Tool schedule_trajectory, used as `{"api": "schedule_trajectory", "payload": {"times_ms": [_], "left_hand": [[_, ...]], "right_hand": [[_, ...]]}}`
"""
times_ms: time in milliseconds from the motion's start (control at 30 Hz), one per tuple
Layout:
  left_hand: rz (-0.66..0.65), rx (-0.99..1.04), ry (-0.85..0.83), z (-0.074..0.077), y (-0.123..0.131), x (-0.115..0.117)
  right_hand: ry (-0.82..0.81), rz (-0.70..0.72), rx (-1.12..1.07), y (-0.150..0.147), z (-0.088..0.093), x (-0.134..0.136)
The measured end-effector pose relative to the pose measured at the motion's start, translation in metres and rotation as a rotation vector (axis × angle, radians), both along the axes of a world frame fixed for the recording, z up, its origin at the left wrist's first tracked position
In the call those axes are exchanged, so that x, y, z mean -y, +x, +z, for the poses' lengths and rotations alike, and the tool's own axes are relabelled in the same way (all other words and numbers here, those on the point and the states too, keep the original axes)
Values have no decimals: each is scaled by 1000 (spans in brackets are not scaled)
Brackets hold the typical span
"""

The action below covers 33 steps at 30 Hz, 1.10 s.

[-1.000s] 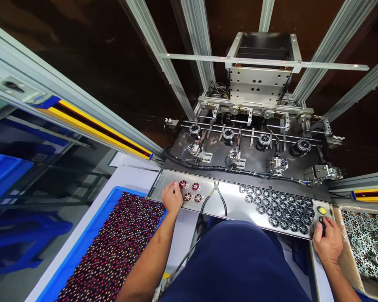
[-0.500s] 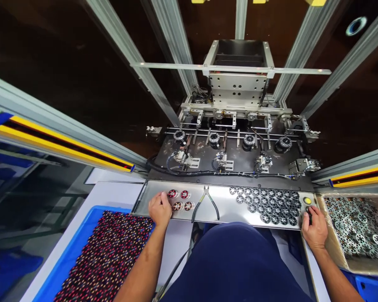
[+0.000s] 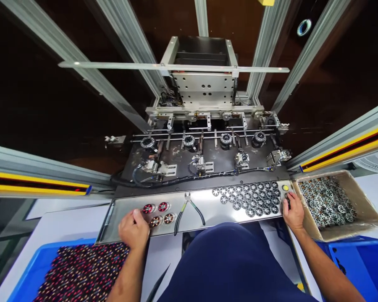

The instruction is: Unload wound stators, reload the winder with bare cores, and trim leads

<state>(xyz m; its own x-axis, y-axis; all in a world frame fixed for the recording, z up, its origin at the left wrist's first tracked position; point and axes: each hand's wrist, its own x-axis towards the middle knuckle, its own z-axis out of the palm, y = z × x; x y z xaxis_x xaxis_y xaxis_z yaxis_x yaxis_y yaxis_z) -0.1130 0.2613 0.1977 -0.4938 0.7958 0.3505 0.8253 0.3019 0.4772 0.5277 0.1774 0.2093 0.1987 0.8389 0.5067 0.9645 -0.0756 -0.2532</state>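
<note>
My left hand (image 3: pixel 134 229) rests at the left part of the metal tray (image 3: pixel 214 209), its fingers curled closed beside several red and copper wound discs (image 3: pixel 155 221); what it holds, if anything, is hidden. At the tray's right end my right hand (image 3: pixel 293 210) is closed, fingers bent over a dark spot just below a yellow button (image 3: pixel 285 188); the fingertips hide what is there. Rows of dark slotted discs (image 3: pixel 255 197) lie on the tray left of my right hand. Green-handled cutting pliers (image 3: pixel 189 209) lie with handles spread between the two groups of discs.
Behind the tray stands a machine (image 3: pixel 204 90) with several round black fixtures (image 3: pixel 189 141). A blue bin (image 3: pixel 28 270) of small dark red-flecked parts is at lower left. A cardboard box (image 3: pixel 365 209) of metal rings is at right. Yellow-edged bars (image 3: pixel 346 147) flank both sides.
The whole view has swung right, so machine, tray and hands appear further left. Both hands keep nearly the same places at the tray.
</note>
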Motion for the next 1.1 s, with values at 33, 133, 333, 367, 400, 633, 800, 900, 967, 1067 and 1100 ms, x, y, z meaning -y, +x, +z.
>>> {"api": "schedule_trajectory", "payload": {"times_ms": [33,133,333,367,400,633,800,900,967,1067,1100], "left_hand": [[0,-3,1,-1,-1,0],[-1,-15,4,-3,-3,0],[-3,-33,4,-6,-8,2],[-5,-37,2,-6,-8,2],[-9,-41,0,-5,-8,1],[-36,-55,-22,6,-5,0],[-29,-53,-25,9,-2,0],[-21,-49,-27,10,-1,-1],[-15,-47,-27,10,-1,-1],[-14,-42,-27,10,-1,-1],[-15,-39,-27,9,-1,-1]], "right_hand": [[-2,-2,-1,0,0,0],[-3,-7,-7,-1,1,1],[-3,-11,-22,-3,2,2],[-3,-13,-23,-4,2,2],[-3,-13,-25,-4,2,2],[7,-22,-21,-6,2,1],[13,-18,-18,-7,4,1],[11,-22,-21,-7,4,1],[9,-28,-23,-7,3,1],[0,-33,-28,-6,2,2],[-5,-34,-29,-5,1,2]]}}
